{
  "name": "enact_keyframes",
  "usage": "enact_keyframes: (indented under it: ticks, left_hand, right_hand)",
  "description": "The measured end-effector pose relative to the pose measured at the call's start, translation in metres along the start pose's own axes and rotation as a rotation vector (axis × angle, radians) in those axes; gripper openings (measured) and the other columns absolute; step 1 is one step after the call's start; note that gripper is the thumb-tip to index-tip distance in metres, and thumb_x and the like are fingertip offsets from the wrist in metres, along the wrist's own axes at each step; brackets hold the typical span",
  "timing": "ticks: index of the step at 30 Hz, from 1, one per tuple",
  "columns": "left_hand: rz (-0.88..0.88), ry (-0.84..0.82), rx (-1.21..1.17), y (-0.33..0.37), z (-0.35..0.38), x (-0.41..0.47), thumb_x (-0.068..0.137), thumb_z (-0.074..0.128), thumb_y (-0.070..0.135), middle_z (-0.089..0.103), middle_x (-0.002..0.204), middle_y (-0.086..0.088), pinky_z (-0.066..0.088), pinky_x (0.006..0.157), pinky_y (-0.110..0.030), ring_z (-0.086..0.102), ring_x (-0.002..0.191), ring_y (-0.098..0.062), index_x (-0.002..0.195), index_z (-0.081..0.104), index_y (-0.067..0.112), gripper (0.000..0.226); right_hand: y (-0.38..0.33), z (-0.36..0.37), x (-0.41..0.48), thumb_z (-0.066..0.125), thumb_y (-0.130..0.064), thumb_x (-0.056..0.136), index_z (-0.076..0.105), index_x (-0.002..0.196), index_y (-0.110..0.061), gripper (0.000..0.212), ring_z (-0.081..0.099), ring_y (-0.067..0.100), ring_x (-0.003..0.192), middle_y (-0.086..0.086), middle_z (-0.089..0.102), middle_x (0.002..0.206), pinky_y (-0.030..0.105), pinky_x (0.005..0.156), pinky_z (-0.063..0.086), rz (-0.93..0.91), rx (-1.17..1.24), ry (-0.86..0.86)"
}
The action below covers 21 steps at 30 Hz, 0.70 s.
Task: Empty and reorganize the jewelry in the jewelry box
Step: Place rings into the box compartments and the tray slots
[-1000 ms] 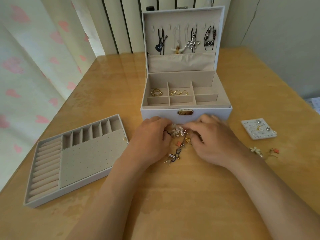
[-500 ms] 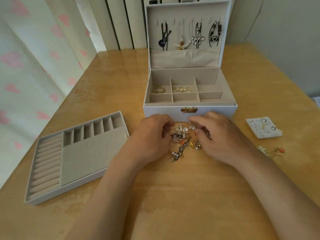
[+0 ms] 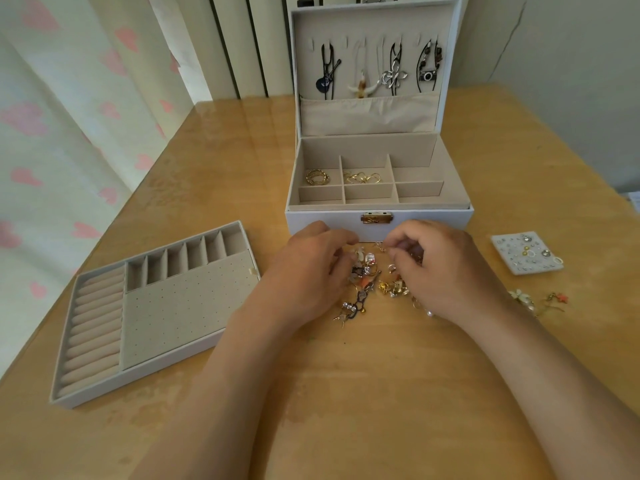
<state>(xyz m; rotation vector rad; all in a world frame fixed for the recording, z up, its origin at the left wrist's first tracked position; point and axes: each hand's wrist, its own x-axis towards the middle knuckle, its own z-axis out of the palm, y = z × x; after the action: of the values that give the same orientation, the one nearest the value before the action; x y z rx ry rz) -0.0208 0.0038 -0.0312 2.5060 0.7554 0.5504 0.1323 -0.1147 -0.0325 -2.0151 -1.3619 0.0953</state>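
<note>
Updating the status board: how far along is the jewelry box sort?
Done: the tray sits out, bare, left of the jewelry box; a jewelry pile lies before it. In hand: left hand and right hand work in the pile; any grip is hidden. Left: the pile, loose pieces at right, the earring pad. Only two compartments hold gold pieces; necklaces hang in the lid.

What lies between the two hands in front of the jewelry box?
A loose pile of mixed jewelry lies on the table between the left hand and the right hand, seen in the head view.
</note>
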Motion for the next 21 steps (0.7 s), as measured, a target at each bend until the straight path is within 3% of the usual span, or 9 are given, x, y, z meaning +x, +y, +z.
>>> enact_keyframes:
  ticks: [4, 9, 12, 14, 18, 20, 21]
  left_hand:
    - [0.009, -0.037, 0.031, 0.005, 0.002, 0.0, 0.096, 0.061, 0.026, 0.058, 0.106, 0.0, 0.051, 0.085, -0.041, 0.058, 0.097, -0.022, 0.123, 0.068, 0.024, 0.028]
    - [-0.02, -0.074, 0.02, 0.007, -0.001, 0.0, 0.092, 0.061, 0.019, 0.063, 0.1, 0.001, 0.048, 0.084, -0.034, 0.053, 0.085, -0.014, 0.119, 0.069, 0.021, 0.028]
    - [-0.106, -0.086, -0.066, 0.011, -0.005, -0.002, 0.092, 0.054, 0.01, 0.068, 0.091, 0.001, 0.051, 0.08, -0.031, 0.06, 0.082, -0.016, 0.114, 0.067, 0.019, 0.027]
    - [-0.182, -0.047, -0.138, 0.011, -0.007, -0.001, 0.092, 0.051, 0.006, 0.069, 0.088, 0.001, 0.052, 0.073, -0.026, 0.063, 0.077, -0.013, 0.106, 0.066, 0.022, 0.026]
    - [-0.205, 0.016, -0.107, 0.006, -0.007, 0.002, 0.095, 0.055, 0.01, 0.064, 0.101, 0.005, 0.04, 0.067, -0.003, 0.056, 0.079, -0.004, 0.11, 0.068, 0.02, 0.023]
    - [-0.155, -0.045, -0.04, 0.004, -0.002, 0.003, 0.098, 0.054, 0.015, 0.059, 0.11, 0.001, 0.039, 0.075, -0.005, 0.055, 0.09, -0.011, 0.124, 0.067, 0.021, 0.029]
    - [-0.125, -0.083, -0.003, 0.003, 0.001, 0.003, 0.098, 0.054, 0.016, 0.057, 0.113, -0.002, 0.042, 0.084, -0.014, 0.055, 0.099, -0.017, 0.129, 0.064, 0.024, 0.034]
  right_hand:
    - [0.001, -0.006, 0.001, 0.067, -0.008, 0.084, 0.073, 0.091, -0.024, 0.018, 0.06, 0.008, 0.08, -0.015, 0.063, 0.083, 0.038, 0.08, 0.053, 0.037, -0.009, -0.04]
    - [0.001, -0.011, -0.001, 0.063, -0.004, 0.079, 0.073, 0.094, -0.029, 0.031, 0.055, -0.001, 0.079, -0.019, 0.058, 0.083, 0.039, 0.086, 0.049, 0.045, -0.035, -0.134]
    - [0.002, -0.012, -0.001, 0.062, -0.009, 0.081, 0.073, 0.095, -0.03, 0.028, 0.05, -0.004, 0.072, -0.02, 0.057, 0.079, 0.038, 0.086, 0.046, 0.053, -0.065, -0.136]
    - [0.003, -0.01, 0.0, 0.063, -0.016, 0.084, 0.073, 0.096, -0.031, 0.022, 0.051, -0.001, 0.071, -0.021, 0.056, 0.075, 0.039, 0.088, 0.045, 0.029, -0.118, -0.109]
    - [0.002, -0.006, 0.0, 0.06, -0.024, 0.093, 0.074, 0.105, -0.03, 0.02, 0.061, 0.017, 0.095, -0.015, 0.061, 0.086, 0.042, 0.09, 0.038, -0.014, -0.201, -0.061]
    - [0.0, -0.001, -0.001, 0.055, -0.027, 0.095, 0.072, 0.112, -0.031, 0.025, 0.06, 0.024, 0.097, -0.01, 0.064, 0.092, 0.043, 0.086, 0.038, -0.042, -0.21, -0.07]
    - [-0.002, 0.002, -0.001, 0.051, -0.03, 0.095, 0.071, 0.115, -0.033, 0.029, 0.06, 0.025, 0.097, -0.009, 0.064, 0.094, 0.043, 0.084, 0.038, -0.058, -0.224, -0.088]
